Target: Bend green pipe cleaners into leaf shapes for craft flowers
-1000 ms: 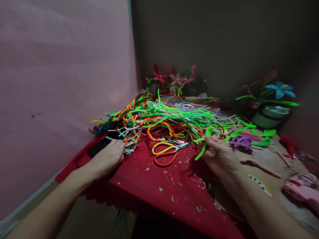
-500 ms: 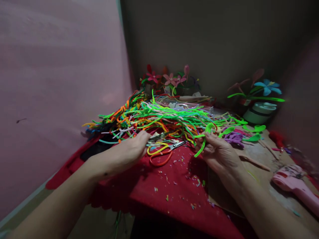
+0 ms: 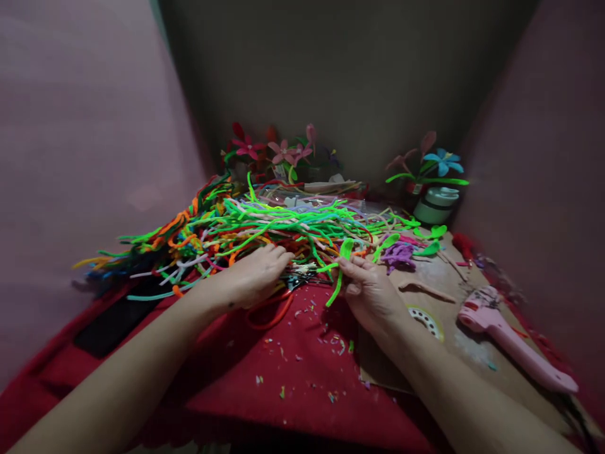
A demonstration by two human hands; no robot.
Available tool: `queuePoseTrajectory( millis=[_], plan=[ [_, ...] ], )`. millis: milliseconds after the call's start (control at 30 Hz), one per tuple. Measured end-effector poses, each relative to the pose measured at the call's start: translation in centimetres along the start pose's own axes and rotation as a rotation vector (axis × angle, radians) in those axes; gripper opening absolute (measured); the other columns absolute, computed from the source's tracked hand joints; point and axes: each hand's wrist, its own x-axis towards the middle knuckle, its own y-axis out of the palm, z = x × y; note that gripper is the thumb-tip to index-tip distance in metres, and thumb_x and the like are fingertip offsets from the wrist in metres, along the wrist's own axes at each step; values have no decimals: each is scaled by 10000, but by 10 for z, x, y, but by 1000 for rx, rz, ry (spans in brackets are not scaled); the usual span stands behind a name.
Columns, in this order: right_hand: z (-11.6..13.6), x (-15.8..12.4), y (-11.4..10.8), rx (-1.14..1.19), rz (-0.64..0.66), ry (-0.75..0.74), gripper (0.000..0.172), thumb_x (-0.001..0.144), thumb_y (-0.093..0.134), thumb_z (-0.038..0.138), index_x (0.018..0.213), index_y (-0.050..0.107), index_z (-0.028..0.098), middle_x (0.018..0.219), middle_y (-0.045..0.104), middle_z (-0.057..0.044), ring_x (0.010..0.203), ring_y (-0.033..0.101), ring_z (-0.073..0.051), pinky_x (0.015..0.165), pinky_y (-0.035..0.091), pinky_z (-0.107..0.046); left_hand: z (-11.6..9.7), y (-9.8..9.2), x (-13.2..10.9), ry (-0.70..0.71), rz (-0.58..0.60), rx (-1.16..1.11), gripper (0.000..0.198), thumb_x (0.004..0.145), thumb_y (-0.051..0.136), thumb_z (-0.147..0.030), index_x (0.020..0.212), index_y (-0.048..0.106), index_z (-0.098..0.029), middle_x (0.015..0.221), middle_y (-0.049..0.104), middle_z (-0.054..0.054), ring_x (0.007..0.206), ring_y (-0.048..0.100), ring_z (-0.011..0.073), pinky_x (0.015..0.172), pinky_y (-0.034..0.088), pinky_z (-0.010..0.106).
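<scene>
A big heap of coloured pipe cleaners (image 3: 265, 224) lies across the back of a red cloth (image 3: 302, 372). My right hand (image 3: 371, 293) pinches a bent bright-green pipe cleaner (image 3: 338, 277) at the heap's front edge. My left hand (image 3: 253, 277) lies just left of it with curled fingers. It covers the orange-handled scissors (image 3: 271, 314), and a small dark metal thing shows at its fingertips. What the left hand holds is hidden.
A pink glue gun (image 3: 508, 334) lies on brown cardboard (image 3: 454, 296) at the right, near a tape roll (image 3: 425, 318) and purple scraps (image 3: 399, 255). Pipe-cleaner flowers (image 3: 278, 151) and a potted blue flower (image 3: 439, 165) stand at the back. A black object (image 3: 113, 318) lies at the left. Walls close in on three sides.
My left hand has moved from the left edge of the heap rightward onto the scissors, close to my right hand. The right hand keeps its green pipe cleaner. The view has swung right.
</scene>
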Motion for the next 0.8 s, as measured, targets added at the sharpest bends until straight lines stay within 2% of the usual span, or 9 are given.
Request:
queuePoseTrajectory(
  millis=[133,233,300,400,467,567,633,700,800],
  plan=[
    [-6,-2,1,-105,31,-2,176,598,735,243,619,594,139,525,515,43,453,407,-53,424,291,-187,-19,-27,3,-77,-162,-258,253,838,394,-180,1014,572,-149,973,606,87,901,533,190,780,418,309],
    [-8,-3,2,-190,58,4,203,617,723,279,609,574,142,508,474,54,436,356,-51,431,265,-203,-39,-36,11,-105,-142,-640,240,847,448,-300,1016,559,-172,873,629,24,760,565,130,667,439,231],
    [-8,-4,4,-250,64,2,210,629,711,293,607,565,144,503,460,54,439,345,-55,439,257,-211,-49,-33,14,-114,-159,-704,207,818,508,-307,959,568,-169,799,627,2,688,559,111,617,427,207],
    [-6,-6,6,-378,44,-9,241,642,693,318,577,534,149,474,410,64,426,298,-52,425,210,-216,-54,-23,14,-97,-269,-556,131,842,472,-240,843,577,-161,750,612,7,661,547,102,608,411,204],
    [-5,-8,7,-465,25,-35,262,640,686,324,550,511,152,466,389,68,429,278,-51,426,197,-219,-55,-18,12,-3,-317,-320,180,866,404,-190,813,572,-151,736,593,30,669,533,122,608,403,228],
    [-3,-10,7,-553,17,-75,285,631,678,299,501,469,157,459,379,68,442,271,-52,433,202,-221,-59,-17,6,177,-320,83,222,861,358,-138,762,557,-137,716,565,54,657,497,161,597,384,283],
    [-1,-11,8,-580,16,-68,297,614,680,287,477,447,163,443,369,71,435,266,-52,427,195,-222,-61,-18,3,230,-302,208,226,854,354,-124,741,549,-139,694,556,53,631,481,168,584,372,297],
    [1,-12,9,-593,14,-45,306,601,683,289,462,440,167,420,367,73,415,267,-50,414,187,-223,-60,-22,2,220,-278,181,229,856,348,-125,755,554,-141,694,560,49,626,479,160,578,364,288],
    [3,-12,11,-595,12,17,312,614,675,311,462,442,170,386,366,75,371,274,-47,388,174,-220,-48,-30,1,109,-207,-130,223,861,369,-179,752,562,-152,667,558,20,600,469,119,568,353,241]
  ],
)
